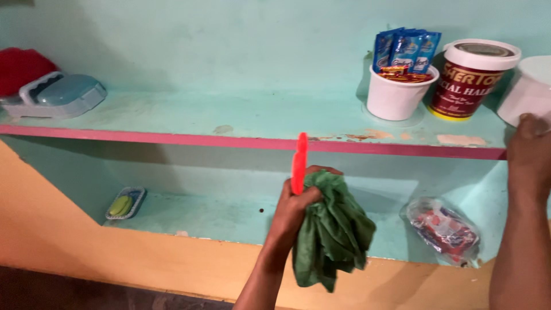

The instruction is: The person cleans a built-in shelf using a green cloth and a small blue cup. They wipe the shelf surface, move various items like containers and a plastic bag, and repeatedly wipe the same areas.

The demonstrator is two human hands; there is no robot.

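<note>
The left hand (293, 209) is clenched around a bunched green cloth (333, 232) and a red stick (299, 163), whose long axis runs upright, tip toward twelve o'clock before the pink shelf edge (172, 138). At three o'clock, the right hand (531, 152) touches a white container (531, 86); its grip is unclear.

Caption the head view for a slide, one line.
Left hand holds a green cloth and red stick before turquoise shelves; right hand touches a white tub.
</note>
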